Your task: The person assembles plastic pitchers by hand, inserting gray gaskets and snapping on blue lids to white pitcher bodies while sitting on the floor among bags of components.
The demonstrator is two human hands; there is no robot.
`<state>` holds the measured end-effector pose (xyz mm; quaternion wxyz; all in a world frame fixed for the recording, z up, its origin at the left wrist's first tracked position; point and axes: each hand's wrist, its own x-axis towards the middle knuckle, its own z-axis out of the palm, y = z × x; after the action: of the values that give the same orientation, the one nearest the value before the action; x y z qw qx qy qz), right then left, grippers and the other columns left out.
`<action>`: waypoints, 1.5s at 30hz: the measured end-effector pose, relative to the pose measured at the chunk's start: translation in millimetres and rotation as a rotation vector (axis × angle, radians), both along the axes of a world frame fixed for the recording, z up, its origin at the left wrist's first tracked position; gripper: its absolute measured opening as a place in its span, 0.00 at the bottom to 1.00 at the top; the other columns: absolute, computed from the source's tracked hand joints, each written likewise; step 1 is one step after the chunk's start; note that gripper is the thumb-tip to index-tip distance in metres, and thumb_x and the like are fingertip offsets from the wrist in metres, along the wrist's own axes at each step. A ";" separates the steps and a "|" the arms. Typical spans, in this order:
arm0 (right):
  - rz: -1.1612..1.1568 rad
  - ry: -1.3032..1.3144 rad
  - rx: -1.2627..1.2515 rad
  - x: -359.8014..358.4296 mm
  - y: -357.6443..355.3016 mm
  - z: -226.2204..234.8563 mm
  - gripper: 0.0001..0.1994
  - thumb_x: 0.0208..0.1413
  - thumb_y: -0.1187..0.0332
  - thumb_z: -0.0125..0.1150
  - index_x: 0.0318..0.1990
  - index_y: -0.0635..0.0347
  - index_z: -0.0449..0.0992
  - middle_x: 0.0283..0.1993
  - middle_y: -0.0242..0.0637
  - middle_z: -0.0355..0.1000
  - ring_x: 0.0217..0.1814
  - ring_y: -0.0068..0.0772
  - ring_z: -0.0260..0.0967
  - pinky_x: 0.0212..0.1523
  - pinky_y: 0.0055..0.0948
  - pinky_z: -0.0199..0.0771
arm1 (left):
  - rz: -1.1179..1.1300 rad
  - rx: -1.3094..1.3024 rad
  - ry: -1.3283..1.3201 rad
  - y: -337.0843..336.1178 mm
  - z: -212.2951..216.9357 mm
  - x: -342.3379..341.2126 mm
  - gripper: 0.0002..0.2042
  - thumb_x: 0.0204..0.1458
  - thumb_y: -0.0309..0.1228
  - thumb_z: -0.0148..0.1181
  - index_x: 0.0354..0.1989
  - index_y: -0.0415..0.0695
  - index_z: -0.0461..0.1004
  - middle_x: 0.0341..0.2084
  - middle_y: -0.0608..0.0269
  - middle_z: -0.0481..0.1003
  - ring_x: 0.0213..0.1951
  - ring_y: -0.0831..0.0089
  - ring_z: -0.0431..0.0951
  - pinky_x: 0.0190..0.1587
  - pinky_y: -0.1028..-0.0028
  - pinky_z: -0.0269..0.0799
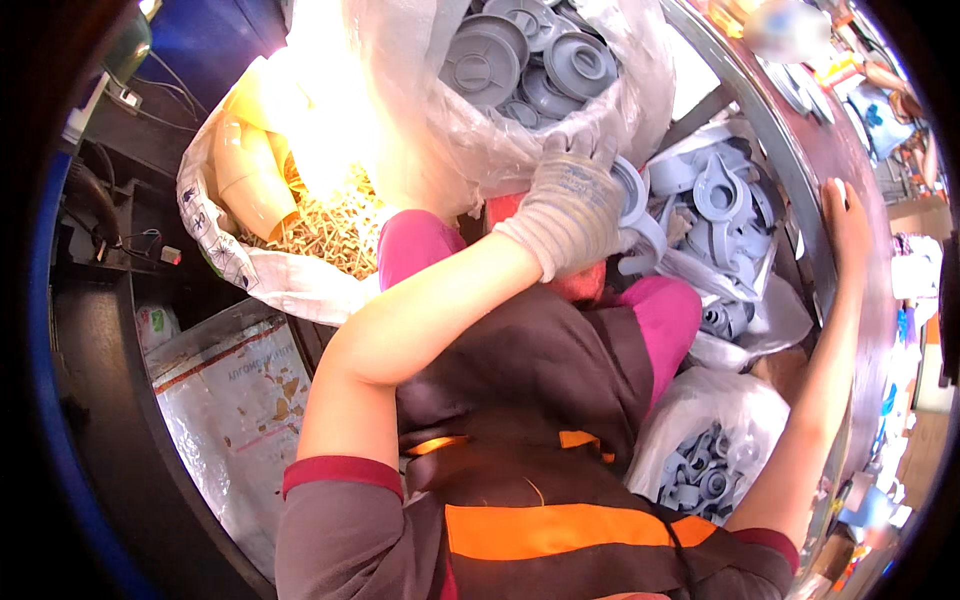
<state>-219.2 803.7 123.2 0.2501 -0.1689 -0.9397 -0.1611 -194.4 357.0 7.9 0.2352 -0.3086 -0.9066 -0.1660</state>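
Note:
My left hand [575, 205] wears a pale knitted work glove and is over my lap. It is closed on a grey plastic part [645, 245] with a curved, hook-like end; the glove hides some of it. Just beyond the fingers stands a big clear plastic bag [470, 160] full of round grey plastic caps [485, 60]. To the right of the held part, another bag holds grey ringed plastic parts [720, 190]. My right hand [847, 225] is bare and lies on the table's edge, fingers stretched out, with nothing in it.
At left, a white sack [300, 285] holds small tan pieces [345, 225] and a yellowish curved piece [250, 180], under strong glare. A bag of small grey parts [700, 465] sits near my right thigh. The brown table [870, 290] curves along the right, with cluttered items beyond.

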 end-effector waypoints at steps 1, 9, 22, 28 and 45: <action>-0.054 0.007 0.028 -1.5 -30.9 -1.8 0.29 0.53 0.45 0.55 0.54 0.57 0.72 0.54 0.47 0.69 0.59 0.47 0.64 0.59 0.40 0.61 | -0.033 0.012 -0.067 -4.6 5.7 -1.9 0.26 0.36 0.55 0.63 0.33 0.44 0.80 0.54 0.49 0.65 0.54 0.53 0.64 0.56 0.59 0.59; 1.265 -0.050 -0.407 -100.3 -346.8 -120.5 0.12 0.51 0.67 0.58 0.44 0.54 0.76 0.52 0.38 0.71 0.54 0.41 0.67 0.53 0.37 0.69 | 0.171 0.426 -0.345 -148.2 24.1 53.1 0.19 0.40 0.43 0.66 0.30 0.38 0.80 0.52 0.42 0.68 0.51 0.55 0.70 0.53 0.63 0.63; 0.745 0.004 -0.703 -163.2 -406.4 -137.0 0.24 0.40 0.57 0.63 0.47 0.56 0.72 0.45 0.43 0.70 0.48 0.42 0.69 0.46 0.39 0.68 | 0.184 1.965 -0.665 -230.3 -55.9 85.7 0.22 0.63 0.42 0.43 0.58 0.38 0.61 0.54 0.57 0.67 0.53 0.66 0.69 0.56 0.66 0.66; 1.106 -0.092 -1.190 -1.1 -345.5 -77.0 0.27 0.42 0.60 0.63 0.54 0.52 0.70 0.46 0.42 0.70 0.46 0.40 0.68 0.47 0.32 0.68 | -0.027 2.088 -0.911 -212.5 -89.2 61.1 0.25 0.59 0.49 0.47 0.56 0.42 0.65 0.54 0.60 0.67 0.55 0.69 0.66 0.60 0.66 0.60; 0.969 0.112 -1.611 100.1 -285.1 -139.7 0.27 0.50 0.53 0.59 0.52 0.65 0.69 0.46 0.43 0.69 0.45 0.36 0.68 0.46 0.28 0.68 | 0.051 1.859 -1.055 -104.6 -8.5 82.9 0.26 0.58 0.49 0.49 0.53 0.38 0.67 0.47 0.57 0.73 0.50 0.67 0.72 0.53 0.65 0.69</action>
<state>-119.1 518.6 -16.5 0.1424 0.1108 -0.7226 0.6673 -111.5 252.4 -0.6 -0.0403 0.1216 -0.4178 -0.8995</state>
